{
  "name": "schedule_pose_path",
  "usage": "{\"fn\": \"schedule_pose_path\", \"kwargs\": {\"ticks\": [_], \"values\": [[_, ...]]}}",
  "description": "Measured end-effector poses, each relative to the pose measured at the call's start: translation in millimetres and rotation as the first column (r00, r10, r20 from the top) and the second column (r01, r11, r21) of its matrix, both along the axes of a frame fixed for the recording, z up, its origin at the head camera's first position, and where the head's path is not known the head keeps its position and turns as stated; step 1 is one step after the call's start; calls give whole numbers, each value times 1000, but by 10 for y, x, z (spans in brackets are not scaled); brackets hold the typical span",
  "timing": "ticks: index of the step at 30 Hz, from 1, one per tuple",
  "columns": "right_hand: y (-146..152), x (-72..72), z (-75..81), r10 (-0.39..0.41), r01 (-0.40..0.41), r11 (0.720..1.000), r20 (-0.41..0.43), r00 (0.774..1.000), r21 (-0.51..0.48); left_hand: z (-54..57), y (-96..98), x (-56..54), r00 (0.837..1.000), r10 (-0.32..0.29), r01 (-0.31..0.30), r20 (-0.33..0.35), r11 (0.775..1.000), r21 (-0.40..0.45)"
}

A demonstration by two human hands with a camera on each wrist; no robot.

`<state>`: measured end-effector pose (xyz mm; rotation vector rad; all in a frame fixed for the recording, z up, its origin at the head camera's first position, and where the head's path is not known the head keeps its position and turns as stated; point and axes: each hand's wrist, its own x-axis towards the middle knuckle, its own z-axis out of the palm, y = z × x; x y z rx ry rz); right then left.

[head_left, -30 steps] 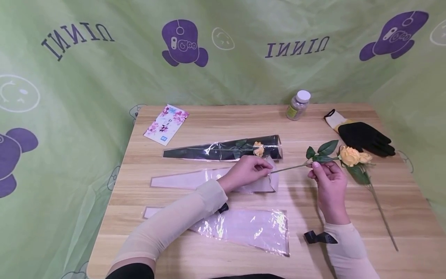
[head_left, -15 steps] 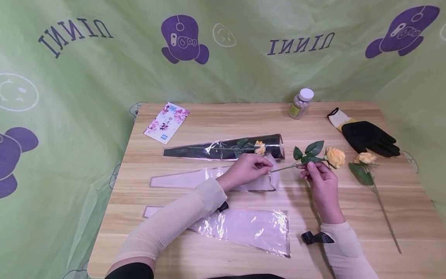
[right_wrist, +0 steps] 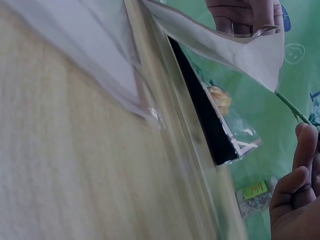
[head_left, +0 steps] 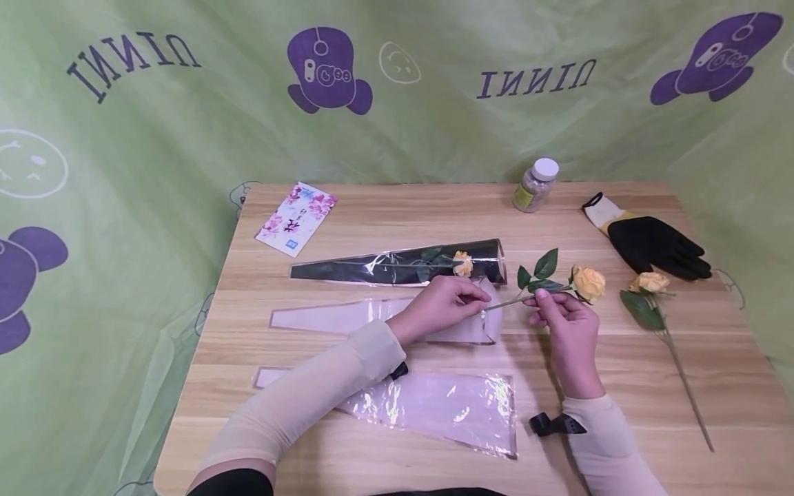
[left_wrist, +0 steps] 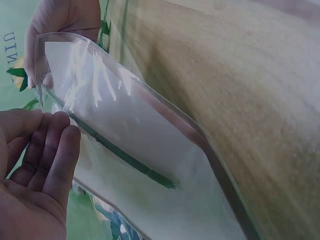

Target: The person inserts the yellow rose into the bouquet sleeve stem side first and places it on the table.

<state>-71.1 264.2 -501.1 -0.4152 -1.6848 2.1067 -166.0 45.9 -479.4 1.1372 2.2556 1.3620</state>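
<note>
My right hand point(head_left: 571, 337) pinches the stem of an orange artificial rose point(head_left: 588, 284) between thumb and fingers, just below its green leaves. The stem point(left_wrist: 122, 154) runs leftward into the mouth of a pale, clear-fronted flower sleeve point(head_left: 335, 318); in the left wrist view its lower end shows inside. At the sleeve's mouth my left hand point(head_left: 437, 306) pinches the film edge with its fingertips, lifting that end off the table. Behind it lies a black-backed sleeve point(head_left: 347, 270) with an orange rose point(head_left: 462, 264) inside.
Nearest me lies another pale sleeve point(head_left: 446, 406), flat. A second loose orange rose point(head_left: 650, 281) with a long stem lies at the right. Farther back are a black work glove point(head_left: 657, 244), a white-capped bottle point(head_left: 536, 184) and a floral card point(head_left: 296, 219).
My right hand has moved leftward with the rose, and its stem has slid farther into the sleeve. My left hand stays at the sleeve's mouth.
</note>
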Motion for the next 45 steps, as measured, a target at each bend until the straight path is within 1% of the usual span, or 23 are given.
{"fn": "schedule_pose_path", "kwargs": {"ticks": [2,5,7,10,16,18,20,22,24,25,26,27,30,32,36,39,41,45], "values": [[-22,5,-3,16,-16,1000,4,1000,7,5,3,9,1000,-5,5,-14,1000,3],[-73,26,-22,63,-62,998,17,998,-10,8,8,17,999,-5,6,-37,1000,14],[-108,45,-44,78,-78,997,21,997,-25,10,17,19,998,-11,12,-55,1000,28],[-160,62,-75,80,-79,996,21,997,-30,14,31,29,996,-19,23,-84,999,42],[-224,69,-116,64,-64,997,-5,998,-35,30,48,43,994,-23,29,-109,998,56],[-223,84,-127,69,-70,997,-47,997,-34,29,51,39,994,-23,29,-104,998,62],[-211,106,-137,113,-123,990,-134,985,-73,26,53,33,996,-19,25,-92,997,68],[-194,124,-148,169,-204,971,-246,954,-127,28,49,30,997,-9,15,-72,997,75],[-180,134,-156,199,-279,938,-342,918,-204,39,43,28,998,0,4,-57,997,82],[-172,135,-161,199,-296,928,-368,908,-228,45,40,29,999,2,2,-50,996,86],[-167,133,-165,184,-295,921,-386,904,-253,49,40,30,999,3,1,-46,996,88],[-165,129,-166,162,-279,922,-388,907,-268,54,40,32,999,1,2,-40,996,92],[-160,117,-168,90,-201,934,-350,932,-295,54,44,40,999,-6,9,-34,995,97],[-161,113,-163,65,-182,926,-334,940,-331,53,48,46,999,-8,11,-32,995,98],[-162,127,-162,87,-176,929,-269,959,-325,63,46,56,1000,-4,6,-21,995,96],[-161,143,-172,122,-179,943,-206,971,-280,74,48,66,1000,0,1,-6,995,100],[-161,145,-183,134,-178,950,-178,975,-255,81,47,76,1000,4,-5,3,994,106],[-167,146,-188,135,-169,958,-157,978,-231,94,40,95,1000,17,-19,17,993,117]]}}
